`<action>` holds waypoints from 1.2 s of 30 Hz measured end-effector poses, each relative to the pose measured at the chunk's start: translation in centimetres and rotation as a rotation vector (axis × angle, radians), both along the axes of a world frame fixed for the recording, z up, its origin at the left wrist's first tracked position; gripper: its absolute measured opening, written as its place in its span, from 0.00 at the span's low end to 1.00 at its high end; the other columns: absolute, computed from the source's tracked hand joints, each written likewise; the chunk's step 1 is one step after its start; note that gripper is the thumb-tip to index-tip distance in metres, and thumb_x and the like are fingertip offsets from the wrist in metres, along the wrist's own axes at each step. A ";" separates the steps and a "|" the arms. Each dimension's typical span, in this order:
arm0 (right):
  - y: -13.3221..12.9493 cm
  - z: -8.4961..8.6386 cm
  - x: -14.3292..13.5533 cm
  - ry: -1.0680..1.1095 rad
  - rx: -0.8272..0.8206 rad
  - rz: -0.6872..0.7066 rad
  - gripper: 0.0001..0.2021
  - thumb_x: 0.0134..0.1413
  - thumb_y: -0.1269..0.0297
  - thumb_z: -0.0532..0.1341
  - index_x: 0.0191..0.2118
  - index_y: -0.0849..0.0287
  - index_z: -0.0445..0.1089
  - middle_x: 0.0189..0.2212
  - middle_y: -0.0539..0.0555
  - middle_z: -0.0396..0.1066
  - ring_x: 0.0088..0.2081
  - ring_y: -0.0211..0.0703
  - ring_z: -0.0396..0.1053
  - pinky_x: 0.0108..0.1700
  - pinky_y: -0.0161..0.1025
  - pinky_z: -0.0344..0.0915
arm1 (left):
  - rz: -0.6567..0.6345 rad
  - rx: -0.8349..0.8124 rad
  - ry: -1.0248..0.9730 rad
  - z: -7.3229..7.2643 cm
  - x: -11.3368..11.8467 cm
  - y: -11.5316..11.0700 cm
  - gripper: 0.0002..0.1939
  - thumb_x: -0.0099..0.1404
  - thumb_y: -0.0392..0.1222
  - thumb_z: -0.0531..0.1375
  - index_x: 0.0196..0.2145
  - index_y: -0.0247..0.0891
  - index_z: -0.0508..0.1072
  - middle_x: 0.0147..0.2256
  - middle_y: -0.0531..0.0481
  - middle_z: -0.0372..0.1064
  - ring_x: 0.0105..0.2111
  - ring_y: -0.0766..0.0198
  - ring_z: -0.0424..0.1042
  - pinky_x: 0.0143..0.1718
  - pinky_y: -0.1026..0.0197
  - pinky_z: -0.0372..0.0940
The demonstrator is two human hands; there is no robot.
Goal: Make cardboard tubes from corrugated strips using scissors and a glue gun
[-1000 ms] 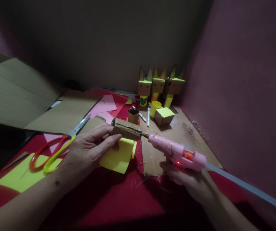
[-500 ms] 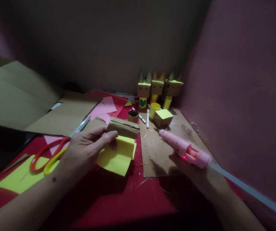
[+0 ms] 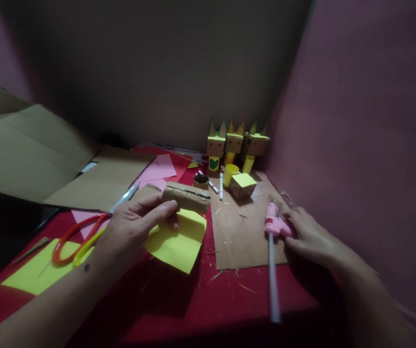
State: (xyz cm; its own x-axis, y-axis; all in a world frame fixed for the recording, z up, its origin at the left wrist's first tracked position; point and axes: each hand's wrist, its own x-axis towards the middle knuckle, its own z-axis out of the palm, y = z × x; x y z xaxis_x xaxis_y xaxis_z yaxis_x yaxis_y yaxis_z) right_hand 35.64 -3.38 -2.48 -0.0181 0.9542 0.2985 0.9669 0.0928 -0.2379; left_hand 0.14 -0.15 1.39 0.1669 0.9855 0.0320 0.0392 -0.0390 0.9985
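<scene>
My left hand (image 3: 131, 227) is closed on a folded cardboard strip (image 3: 188, 197), its thumb pressed on the near side. A curved sheet of yellow paper (image 3: 179, 244) extends from just below the cardboard toward me; whether the two are joined is hidden. On the right, a pink glue gun (image 3: 274, 221) lies on the cardboard mat (image 3: 235, 244), its long glue stick (image 3: 274, 280) pointing toward me. Beside its handle, my right hand (image 3: 313, 237) has thumb and forefinger apart. Scissors (image 3: 84, 237) with red and yellow handles rest by my left wrist.
Three box-headed cardboard figures (image 3: 234, 145) with pointed ears stand at the back. Before them are a yellow cup-like roll (image 3: 231, 176), a yellow-topped box (image 3: 243, 187), a short cardboard tube (image 3: 201, 181) and white sticks (image 3: 221, 187). A large cardboard box (image 3: 95, 181) occupies the left.
The glue gun has gone from my right hand's hold down onto the mat, turning its nozzle away from me. My right hand has shifted right and its fingers have parted. My left hand keeps its hold.
</scene>
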 end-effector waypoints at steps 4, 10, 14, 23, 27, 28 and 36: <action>-1.2 2.9 -3.5 0.192 0.136 -0.037 0.12 0.51 0.59 0.59 0.37 0.60 0.71 0.37 0.61 0.69 0.37 0.51 0.66 0.37 0.47 0.63 | -0.054 0.012 -0.024 -0.2 -0.2 0.1 0.11 0.57 0.50 0.64 0.29 0.39 0.77 0.23 0.51 0.70 0.22 0.66 0.66 0.20 0.67 0.62; -0.7 4.8 -12.7 1.400 -0.335 0.257 0.13 0.49 0.56 0.64 0.34 0.63 0.75 0.24 0.52 0.70 0.23 0.33 0.63 0.24 0.32 0.59 | -0.120 0.084 0.039 -0.1 0.2 -0.5 0.12 0.58 0.49 0.63 0.24 0.39 0.76 0.25 0.51 0.69 0.24 0.65 0.66 0.22 0.67 0.62; 0.2 4.7 -15.0 1.846 -0.489 0.044 0.10 0.40 0.62 0.70 0.27 0.62 0.72 0.23 0.48 0.69 0.20 0.27 0.61 0.19 0.25 0.55 | -0.151 0.172 0.169 0.0 0.3 -0.6 0.12 0.60 0.49 0.61 0.24 0.41 0.76 0.25 0.51 0.70 0.25 0.64 0.66 0.24 0.66 0.61; 1.3 4.0 -15.2 1.946 -0.535 -0.064 0.06 0.41 0.70 0.65 0.20 0.60 0.66 0.11 0.46 0.63 0.13 0.31 0.59 0.11 0.27 0.48 | -0.132 0.011 -0.160 -0.5 0.3 0.5 0.11 0.62 0.43 0.61 0.43 0.43 0.75 0.33 0.48 0.74 0.34 0.62 0.72 0.30 0.66 0.66; 2.1 4.1 -14.8 1.964 -0.357 0.009 0.05 0.39 0.71 0.66 0.25 0.62 0.70 0.20 0.49 0.70 0.17 0.32 0.63 0.15 0.29 0.53 | -0.185 -0.084 -0.350 -0.5 -0.2 1.5 0.14 0.56 0.33 0.63 0.41 0.40 0.76 0.41 0.44 0.74 0.43 0.59 0.73 0.38 0.66 0.68; 2.2 4.0 -14.6 1.945 -0.310 0.039 0.05 0.38 0.70 0.67 0.26 0.62 0.71 0.21 0.49 0.70 0.18 0.32 0.63 0.16 0.30 0.54 | -0.222 -0.090 -0.339 -0.6 -0.3 1.7 0.14 0.53 0.32 0.65 0.39 0.39 0.77 0.41 0.45 0.73 0.43 0.60 0.72 0.39 0.67 0.68; 3.0 2.7 -14.0 1.687 -0.243 0.269 0.09 0.45 0.64 0.67 0.21 0.62 0.71 0.14 0.48 0.65 0.17 0.32 0.59 0.19 0.31 0.52 | -0.227 0.034 -0.165 -0.8 0.3 1.2 0.05 0.59 0.37 0.64 0.26 0.38 0.78 0.31 0.52 0.70 0.31 0.70 0.70 0.34 0.71 0.67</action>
